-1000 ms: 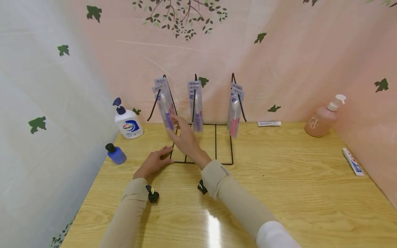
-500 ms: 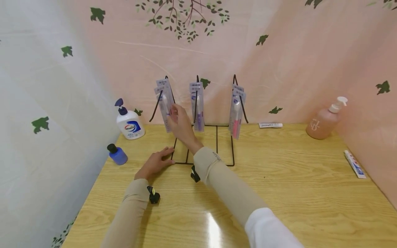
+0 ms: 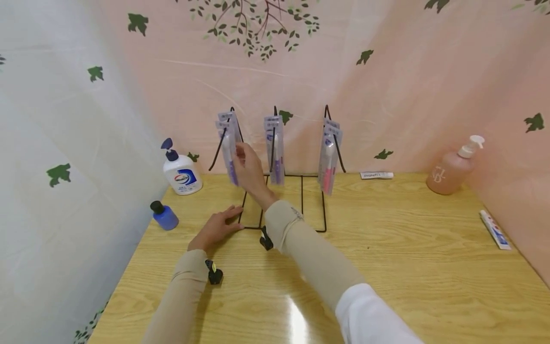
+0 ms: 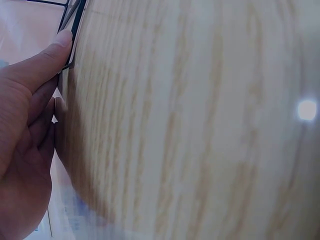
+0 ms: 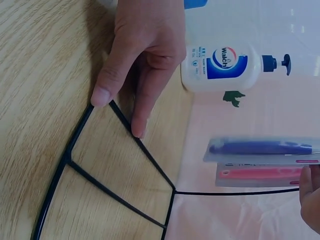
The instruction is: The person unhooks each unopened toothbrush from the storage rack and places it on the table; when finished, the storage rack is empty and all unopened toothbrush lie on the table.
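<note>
I see my right hand (image 3: pixel 247 165) up at the black wire rack (image 3: pixel 301 200) on the light wooden desk (image 3: pixel 386 248). Its fingers pinch the clear packet with a purple toothbrush (image 3: pixel 229 150), which hangs on the rack's left hook. My left hand (image 3: pixel 215 228) lies flat with straight fingers, pressing the rack's bottom wire down on the desk. A white pump bottle with a blue label (image 3: pixel 181 169) stands near the rack, and a small blue bottle (image 3: pixel 162 215) sits just beside my left hand.
</note>
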A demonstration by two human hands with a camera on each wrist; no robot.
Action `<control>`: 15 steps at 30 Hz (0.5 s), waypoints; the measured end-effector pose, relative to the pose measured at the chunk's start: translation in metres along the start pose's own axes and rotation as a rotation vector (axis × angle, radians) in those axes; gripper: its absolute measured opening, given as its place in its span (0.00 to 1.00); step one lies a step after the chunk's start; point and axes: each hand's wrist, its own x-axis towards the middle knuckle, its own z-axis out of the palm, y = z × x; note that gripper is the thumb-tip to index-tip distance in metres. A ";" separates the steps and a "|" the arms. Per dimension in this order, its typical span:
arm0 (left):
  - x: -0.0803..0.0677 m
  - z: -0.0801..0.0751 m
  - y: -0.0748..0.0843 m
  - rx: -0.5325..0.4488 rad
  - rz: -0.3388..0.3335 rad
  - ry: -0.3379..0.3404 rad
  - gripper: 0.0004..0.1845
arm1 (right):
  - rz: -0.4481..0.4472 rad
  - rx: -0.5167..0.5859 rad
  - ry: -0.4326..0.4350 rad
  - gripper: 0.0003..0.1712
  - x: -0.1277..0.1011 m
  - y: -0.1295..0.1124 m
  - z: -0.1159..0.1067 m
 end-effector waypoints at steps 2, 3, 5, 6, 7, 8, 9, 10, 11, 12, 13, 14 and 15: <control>0.000 -0.001 0.001 -0.002 0.000 -0.003 0.32 | 0.000 0.010 0.013 0.19 0.002 -0.001 0.002; 0.000 -0.001 0.001 -0.003 0.000 -0.004 0.32 | 0.002 0.017 0.020 0.18 0.003 -0.001 0.002; 0.000 -0.001 0.001 0.000 -0.003 -0.003 0.32 | 0.013 0.020 0.021 0.18 0.004 -0.001 0.004; -0.001 -0.001 0.001 0.002 -0.001 -0.003 0.32 | 0.019 0.020 0.020 0.18 0.005 -0.001 0.004; -0.001 -0.001 0.001 0.003 -0.004 -0.004 0.32 | 0.027 0.022 0.018 0.18 0.005 0.000 0.005; -0.001 -0.001 0.001 0.004 -0.008 -0.005 0.32 | 0.033 0.022 0.017 0.18 0.005 0.000 0.005; -0.001 0.000 0.000 0.002 -0.013 -0.009 0.32 | 0.042 0.027 0.016 0.18 0.005 0.001 0.005; -0.001 0.000 0.000 0.002 -0.017 -0.013 0.32 | 0.048 0.027 0.017 0.18 0.005 0.002 0.006; -0.001 0.000 0.000 0.001 -0.023 -0.017 0.32 | 0.052 0.029 0.019 0.18 0.004 0.002 0.006; -0.001 0.000 0.000 -0.001 -0.028 -0.021 0.32 | 0.051 0.035 0.020 0.17 0.004 0.002 0.005; -0.001 0.000 0.000 0.000 -0.030 -0.024 0.32 | 0.049 0.041 0.022 0.17 0.003 0.003 0.005; -0.001 -0.001 0.000 0.002 -0.026 -0.025 0.32 | 0.044 0.046 0.024 0.17 0.003 0.003 0.005; -0.001 -0.001 0.001 0.003 -0.022 -0.024 0.32 | 0.037 0.047 0.026 0.17 0.002 0.004 0.004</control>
